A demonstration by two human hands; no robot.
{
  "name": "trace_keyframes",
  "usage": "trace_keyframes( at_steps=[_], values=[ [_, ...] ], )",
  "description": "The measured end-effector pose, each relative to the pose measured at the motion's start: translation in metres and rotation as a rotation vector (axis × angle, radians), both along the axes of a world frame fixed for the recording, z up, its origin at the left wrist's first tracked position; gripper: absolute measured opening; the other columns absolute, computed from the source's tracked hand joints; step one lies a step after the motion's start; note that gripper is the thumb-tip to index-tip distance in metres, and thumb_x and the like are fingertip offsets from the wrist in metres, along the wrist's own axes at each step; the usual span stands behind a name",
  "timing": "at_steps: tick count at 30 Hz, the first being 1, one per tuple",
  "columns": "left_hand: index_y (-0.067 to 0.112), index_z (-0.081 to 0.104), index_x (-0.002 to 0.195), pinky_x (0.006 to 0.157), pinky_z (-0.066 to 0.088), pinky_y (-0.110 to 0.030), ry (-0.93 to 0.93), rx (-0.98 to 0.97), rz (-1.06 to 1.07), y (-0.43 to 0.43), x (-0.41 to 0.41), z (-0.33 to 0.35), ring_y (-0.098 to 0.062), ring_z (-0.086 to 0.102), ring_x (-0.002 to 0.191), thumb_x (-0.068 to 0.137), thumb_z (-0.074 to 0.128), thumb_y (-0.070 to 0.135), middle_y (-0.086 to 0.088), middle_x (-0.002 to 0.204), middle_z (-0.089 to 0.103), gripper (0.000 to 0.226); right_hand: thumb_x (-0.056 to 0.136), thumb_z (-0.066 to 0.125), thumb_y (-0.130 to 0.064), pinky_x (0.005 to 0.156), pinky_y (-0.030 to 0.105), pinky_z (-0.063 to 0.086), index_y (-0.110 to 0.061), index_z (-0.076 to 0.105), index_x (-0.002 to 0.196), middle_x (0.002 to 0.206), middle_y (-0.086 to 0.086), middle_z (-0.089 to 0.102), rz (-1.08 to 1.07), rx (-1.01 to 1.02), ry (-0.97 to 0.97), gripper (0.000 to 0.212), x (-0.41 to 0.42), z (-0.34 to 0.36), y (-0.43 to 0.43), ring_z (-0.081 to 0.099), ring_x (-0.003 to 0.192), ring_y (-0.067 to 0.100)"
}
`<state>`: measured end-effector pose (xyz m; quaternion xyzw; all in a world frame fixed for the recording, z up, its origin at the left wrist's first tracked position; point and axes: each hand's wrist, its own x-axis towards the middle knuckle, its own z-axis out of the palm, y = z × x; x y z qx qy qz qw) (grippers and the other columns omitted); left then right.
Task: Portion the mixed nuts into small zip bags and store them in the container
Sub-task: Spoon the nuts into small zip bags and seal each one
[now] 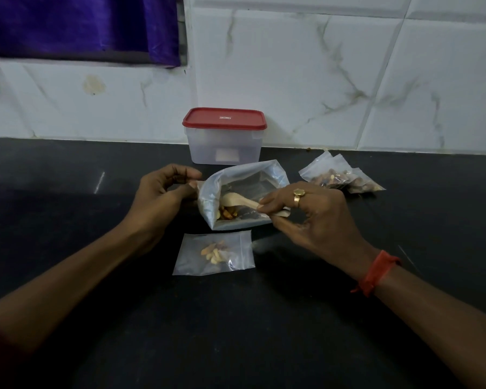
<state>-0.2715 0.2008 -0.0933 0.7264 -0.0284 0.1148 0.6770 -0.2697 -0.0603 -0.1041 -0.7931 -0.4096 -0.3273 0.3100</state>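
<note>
A large clear bag of mixed nuts (242, 192) lies open at the middle of the black counter. My left hand (163, 192) pinches its left rim and holds the mouth open. My right hand (306, 214) grips the handle of a pale spoon (237, 200), whose bowl is inside the bag over the nuts. In front of the bag lies a small zip bag (213, 254) with a few nuts in it. Two or three filled small bags (340, 175) lie at the right. A clear container with a red lid (223, 136), shut, stands behind against the wall.
The black counter (236, 332) runs to a white marbled tile wall (348, 80). A purple curtain (76, 26) hangs at the upper left above the counter.
</note>
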Motion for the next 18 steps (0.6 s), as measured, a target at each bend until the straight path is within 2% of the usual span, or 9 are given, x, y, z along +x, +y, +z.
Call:
trace_keyframes(
  at_steps=[3, 6, 9, 12, 15, 18],
  values=[
    [0.012, 0.067, 0.097, 0.071, 0.062, -0.030, 0.020, -0.020, -0.004, 0.002, 0.002, 0.001, -0.022, 0.071, 0.085, 0.095, 0.057, -0.001, -0.011, 0.100, 0.070, 0.017, 0.080, 0.077, -0.006, 0.083, 0.034, 0.059, -0.008, 0.079, 0.097, 0.102, 0.003, 0.076, 0.031, 0.038, -0.011, 0.017, -0.002, 0.001, 0.001, 0.072, 0.097, 0.013],
    [0.011, 0.068, 0.096, 0.076, 0.060, -0.038, 0.033, -0.025, -0.042, 0.000, 0.002, -0.002, -0.025, 0.069, 0.084, 0.095, 0.058, -0.001, -0.012, 0.094, 0.071, 0.016, 0.080, 0.079, -0.003, 0.086, 0.030, 0.059, -0.010, 0.079, 0.095, 0.103, 0.002, 0.077, 0.100, -0.058, -0.054, 0.017, -0.005, 0.001, 0.006, 0.072, 0.097, 0.010],
    [0.011, 0.068, 0.097, 0.076, 0.061, -0.035, 0.028, 0.001, -0.049, 0.000, 0.002, -0.001, -0.024, 0.070, 0.086, 0.096, 0.056, -0.001, -0.014, 0.099, 0.071, 0.017, 0.083, 0.078, -0.009, 0.084, 0.030, 0.060, -0.010, 0.079, 0.094, 0.103, 0.002, 0.077, 0.092, -0.149, -0.135, 0.011, 0.000, 0.005, -0.002, 0.071, 0.096, 0.010],
    [0.018, 0.069, 0.098, 0.081, 0.058, -0.032, 0.027, 0.039, -0.033, 0.003, 0.005, -0.001, -0.024, 0.069, 0.096, 0.097, 0.054, -0.001, -0.011, 0.104, 0.070, 0.024, 0.083, 0.076, -0.009, 0.082, 0.032, 0.060, -0.010, 0.079, 0.097, 0.102, 0.003, 0.077, -0.006, -0.080, -0.145, 0.014, 0.002, 0.007, -0.009, 0.073, 0.094, 0.013],
    [0.025, 0.069, 0.114, 0.095, 0.052, -0.037, -0.037, 0.279, -0.037, 0.003, 0.005, -0.005, -0.018, 0.063, 0.112, 0.100, 0.055, 0.020, -0.001, 0.118, 0.065, 0.021, 0.083, 0.077, -0.009, 0.080, 0.031, 0.060, -0.011, 0.079, 0.101, 0.100, 0.002, 0.077, -0.106, -0.039, -0.123, 0.018, 0.001, 0.005, -0.006, 0.073, 0.091, 0.012],
    [0.030, 0.064, 0.124, 0.098, 0.051, -0.039, -0.054, 0.478, -0.080, 0.000, -0.001, -0.006, -0.010, 0.058, 0.115, 0.087, 0.062, 0.052, 0.007, 0.125, 0.059, 0.043, 0.083, 0.079, -0.007, 0.073, 0.026, 0.058, -0.014, 0.077, 0.106, 0.097, 0.000, 0.078, -0.161, -0.001, -0.044, 0.024, -0.001, 0.004, -0.003, 0.073, 0.080, 0.011]
  ],
)
